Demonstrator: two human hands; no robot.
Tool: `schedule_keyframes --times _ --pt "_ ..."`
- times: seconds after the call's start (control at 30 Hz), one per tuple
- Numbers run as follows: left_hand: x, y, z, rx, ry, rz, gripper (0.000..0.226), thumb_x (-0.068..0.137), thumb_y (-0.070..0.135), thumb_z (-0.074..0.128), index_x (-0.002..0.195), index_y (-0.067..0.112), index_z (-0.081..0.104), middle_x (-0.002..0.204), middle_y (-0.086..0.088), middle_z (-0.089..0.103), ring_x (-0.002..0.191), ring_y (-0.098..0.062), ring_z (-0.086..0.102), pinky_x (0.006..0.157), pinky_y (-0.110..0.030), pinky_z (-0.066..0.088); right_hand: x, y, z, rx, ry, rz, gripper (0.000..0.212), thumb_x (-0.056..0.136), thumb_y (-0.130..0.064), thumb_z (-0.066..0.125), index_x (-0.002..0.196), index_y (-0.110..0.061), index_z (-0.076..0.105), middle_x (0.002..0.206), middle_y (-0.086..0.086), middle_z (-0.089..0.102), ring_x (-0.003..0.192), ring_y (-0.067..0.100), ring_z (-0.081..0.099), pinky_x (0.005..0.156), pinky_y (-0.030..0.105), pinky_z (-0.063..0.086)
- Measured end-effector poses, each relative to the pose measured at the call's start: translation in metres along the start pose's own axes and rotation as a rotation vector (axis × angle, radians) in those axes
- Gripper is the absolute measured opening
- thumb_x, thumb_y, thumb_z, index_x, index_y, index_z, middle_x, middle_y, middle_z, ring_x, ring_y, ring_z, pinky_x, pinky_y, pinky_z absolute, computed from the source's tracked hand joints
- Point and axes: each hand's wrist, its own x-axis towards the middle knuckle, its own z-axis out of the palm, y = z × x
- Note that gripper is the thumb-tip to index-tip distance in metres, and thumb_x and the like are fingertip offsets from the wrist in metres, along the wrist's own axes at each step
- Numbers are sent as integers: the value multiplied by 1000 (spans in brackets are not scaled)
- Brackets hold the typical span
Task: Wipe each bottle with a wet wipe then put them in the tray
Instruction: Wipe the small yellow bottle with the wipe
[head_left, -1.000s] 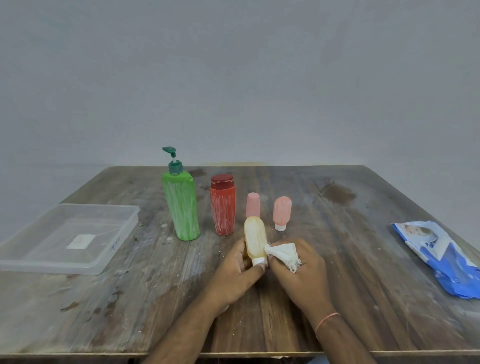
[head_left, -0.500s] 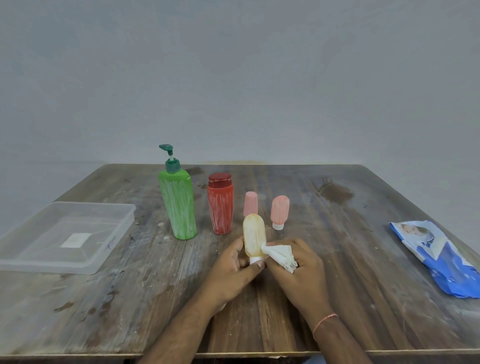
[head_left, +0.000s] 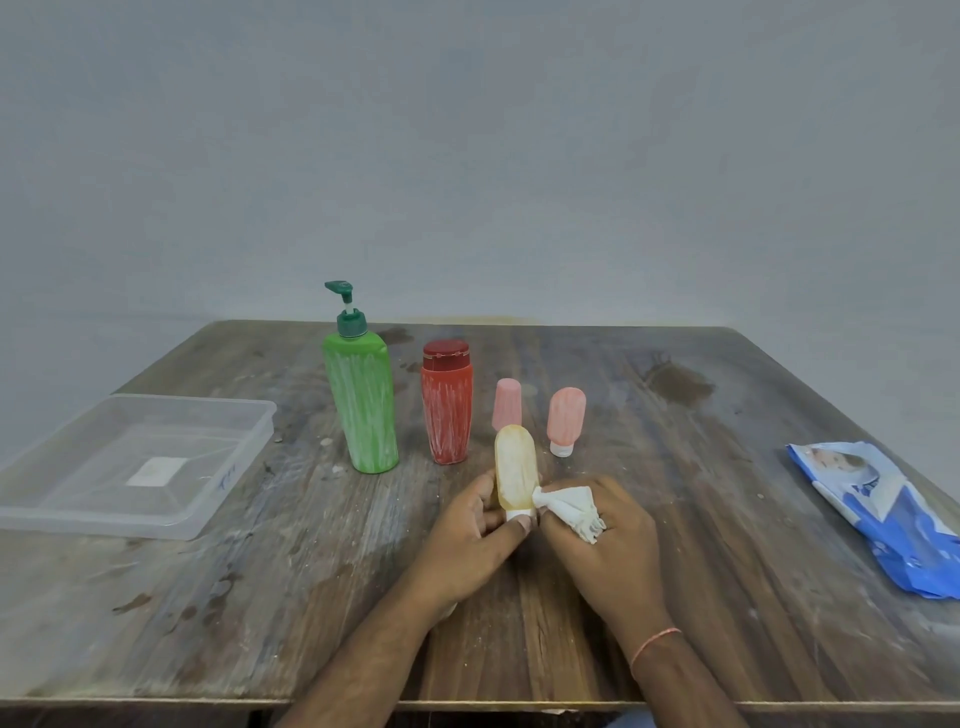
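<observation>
A small yellow bottle (head_left: 514, 467) stands cap-down in front of me, and my left hand (head_left: 475, 530) pinches it at its white cap. My right hand (head_left: 605, 540) grips a crumpled white wet wipe (head_left: 569, 506) whose tip touches the bottle's lower right side. Behind stand a green pump bottle (head_left: 361, 405), a red bottle (head_left: 447, 410) and two small pink bottles (head_left: 507, 402) (head_left: 565, 418). The clear plastic tray (head_left: 218, 499) sits on the table at the left, with only a white label on its bottom.
A blue and white wet wipe pack (head_left: 883, 512) lies near the right edge of the worn wooden table (head_left: 260, 597). A plain grey wall rises behind the table's far edge.
The two hands, the yellow bottle and the wipe have kept their place. The wipe's tip has shifted a little against the bottle's lower side.
</observation>
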Motion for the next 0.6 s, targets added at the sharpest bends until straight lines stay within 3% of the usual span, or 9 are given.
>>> schedule_keyframes --times 0.1,0.3,0.47,0.6 --pt "1 1 1 5 0 -4 55 101 3 67 150 19 49 136 9 71 126 -11 67 114 -42 49 1 -4 1 27 -24 -10 22 83 -19 93 100 -28 84 98 -12 76 91 12 76 73 41 61" --pt "1 -1 2 18 0 -5 55 100 2 66 149 20 50 133 7 73 123 -15 70 112 -43 51 -1 -3 0 -16 14 -36 26 82 -46 79 99 -27 84 95 -14 75 88 8 75 71 40 61" --pt "1 -1 1 17 0 -6 56 100 1 67 150 17 49 134 7 73 123 -14 69 111 -40 52 -4 -5 1 -55 -50 -119 27 86 -45 79 103 -25 84 98 -15 74 89 9 74 71 36 61" --pt "1 0 2 22 -8 -2 56 100 1 67 151 17 49 136 6 72 125 -16 69 112 -42 50 -3 -4 0 -131 3 -104 30 85 -49 76 102 -26 84 97 -18 72 88 4 72 69 31 58"
